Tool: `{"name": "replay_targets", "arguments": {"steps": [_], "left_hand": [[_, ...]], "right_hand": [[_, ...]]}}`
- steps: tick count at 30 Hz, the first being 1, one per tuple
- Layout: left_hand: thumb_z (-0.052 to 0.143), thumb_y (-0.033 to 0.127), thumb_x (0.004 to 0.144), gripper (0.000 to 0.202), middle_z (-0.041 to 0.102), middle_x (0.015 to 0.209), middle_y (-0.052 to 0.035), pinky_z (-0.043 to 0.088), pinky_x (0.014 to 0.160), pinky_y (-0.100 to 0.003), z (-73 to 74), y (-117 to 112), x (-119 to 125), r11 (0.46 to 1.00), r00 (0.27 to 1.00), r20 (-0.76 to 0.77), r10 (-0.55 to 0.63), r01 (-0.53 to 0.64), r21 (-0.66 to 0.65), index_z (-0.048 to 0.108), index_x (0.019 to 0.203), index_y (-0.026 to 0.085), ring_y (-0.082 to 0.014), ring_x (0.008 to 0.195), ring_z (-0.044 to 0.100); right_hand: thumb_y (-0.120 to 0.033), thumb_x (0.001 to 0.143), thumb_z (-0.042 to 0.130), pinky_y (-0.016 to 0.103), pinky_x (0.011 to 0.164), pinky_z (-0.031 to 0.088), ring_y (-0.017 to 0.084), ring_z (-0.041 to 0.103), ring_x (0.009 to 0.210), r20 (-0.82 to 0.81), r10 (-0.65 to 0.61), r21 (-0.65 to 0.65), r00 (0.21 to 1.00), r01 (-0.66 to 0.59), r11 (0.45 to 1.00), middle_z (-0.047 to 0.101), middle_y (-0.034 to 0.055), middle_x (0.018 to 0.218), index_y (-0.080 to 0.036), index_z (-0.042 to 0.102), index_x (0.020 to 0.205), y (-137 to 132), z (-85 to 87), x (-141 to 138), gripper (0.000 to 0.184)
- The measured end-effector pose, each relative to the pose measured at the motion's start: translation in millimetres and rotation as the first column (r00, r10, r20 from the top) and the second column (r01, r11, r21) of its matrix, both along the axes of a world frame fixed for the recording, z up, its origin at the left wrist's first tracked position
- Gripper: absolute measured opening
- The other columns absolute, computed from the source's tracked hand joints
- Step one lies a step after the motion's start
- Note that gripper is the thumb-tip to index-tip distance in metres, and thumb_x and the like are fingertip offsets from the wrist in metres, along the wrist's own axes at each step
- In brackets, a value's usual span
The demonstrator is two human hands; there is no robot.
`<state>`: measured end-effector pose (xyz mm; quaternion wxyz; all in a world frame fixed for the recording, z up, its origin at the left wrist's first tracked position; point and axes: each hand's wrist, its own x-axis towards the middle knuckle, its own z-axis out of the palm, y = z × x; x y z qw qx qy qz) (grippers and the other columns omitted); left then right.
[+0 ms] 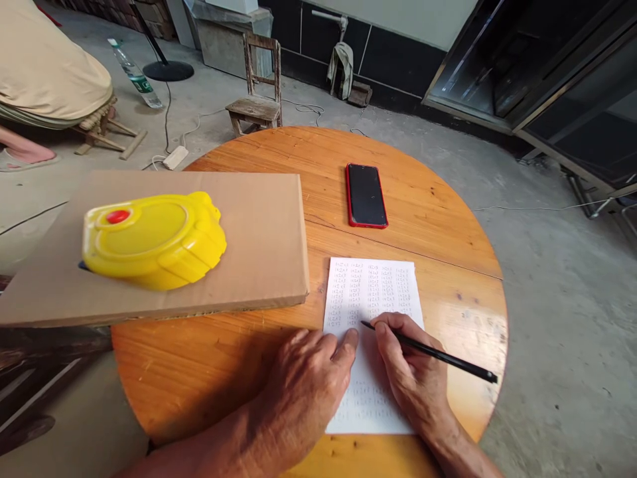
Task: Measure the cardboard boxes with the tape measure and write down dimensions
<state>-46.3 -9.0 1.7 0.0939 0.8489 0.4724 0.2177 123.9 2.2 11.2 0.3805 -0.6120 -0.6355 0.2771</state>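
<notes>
A white sheet of paper (371, 372) lies on the round wooden table, with rows of small handwritten figures across its upper part and fainter marks lower down. My right hand (415, 365) grips a black pen (448, 357), its tip at the end of a written row near the sheet's middle. My left hand (313, 378) rests palm down over the sheet's left edge, thumb on the paper close to the pen tip. Its fingers are loosely bent and partly hidden, with nothing seen held in them.
A yellow plastic case with a red button (156, 239) sits on a flat cardboard box (269, 265) at the table's left. Beyond the paper lies a phone in a red case (367, 196). Behind the wooden table (448, 232) are a small chair (256, 106) and a water bottle (137, 76).
</notes>
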Motion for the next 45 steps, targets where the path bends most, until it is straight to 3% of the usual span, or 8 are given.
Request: {"name": "replay_targets", "arguments": {"steps": [13, 33, 38, 45], "left_hand": [[0.058, 0.003, 0.077, 0.035, 0.059, 0.069, 0.0033, 0.048, 0.057, -0.036, 3.1, -0.1, -1.0, 1.000, 1.000, -0.028, -0.013, 0.013, 0.001, 0.062, 0.110, 0.017, -0.0196, 0.061, 0.060], [0.056, 0.006, 0.083, 0.033, 0.058, 0.068, 0.0032, 0.048, 0.056, -0.037, 1.3, 0.3, -0.9, 1.000, 1.000, 0.009, 0.000, 0.000, 0.001, 0.061, 0.114, 0.016, -0.0201, 0.061, 0.060], [0.058, 0.006, 0.082, 0.035, 0.059, 0.069, 0.0033, 0.048, 0.057, -0.037, 1.9, 0.0, -1.1, 1.000, 1.000, 0.000, -0.012, 0.012, -0.019, 0.060, 0.115, 0.016, -0.0200, 0.061, 0.061], [0.059, 0.009, 0.085, 0.032, 0.060, 0.068, 0.0035, 0.047, 0.055, -0.035, -2.5, 0.5, 0.1, 1.000, 1.000, 0.008, 0.003, -0.003, 0.019, 0.060, 0.116, 0.017, -0.0193, 0.059, 0.061]], "right_hand": [[-0.024, 0.092, 0.055, 0.020, 0.051, 0.044, 0.010, 0.052, 0.053, 0.041, 0.045, 0.020, 0.998, -0.046, 0.999, 0.061, -0.0025, 0.063, -0.019, 0.065, 0.081, 1.1, -0.2, -1.3, 0.016], [-0.022, 0.092, 0.054, 0.020, 0.049, 0.041, 0.009, 0.048, 0.050, 0.067, 0.069, 0.018, 0.995, -0.070, 0.997, 0.056, -0.0035, 0.060, -0.018, 0.063, 0.078, 2.2, 3.0, -3.2, 0.017], [-0.025, 0.092, 0.055, 0.020, 0.046, 0.039, 0.009, 0.046, 0.048, -0.026, 0.059, -0.031, 0.998, -0.060, 0.998, 0.055, -0.0045, 0.057, -0.019, 0.063, 0.078, 0.1, 3.9, -0.9, 0.018], [-0.028, 0.096, 0.056, 0.020, 0.050, 0.041, 0.009, 0.050, 0.051, -0.246, -0.096, -0.020, 0.965, 0.094, 0.995, 0.055, -0.0063, 0.057, -0.023, 0.064, 0.089, -3.2, -1.0, 5.0, 0.011]]}}
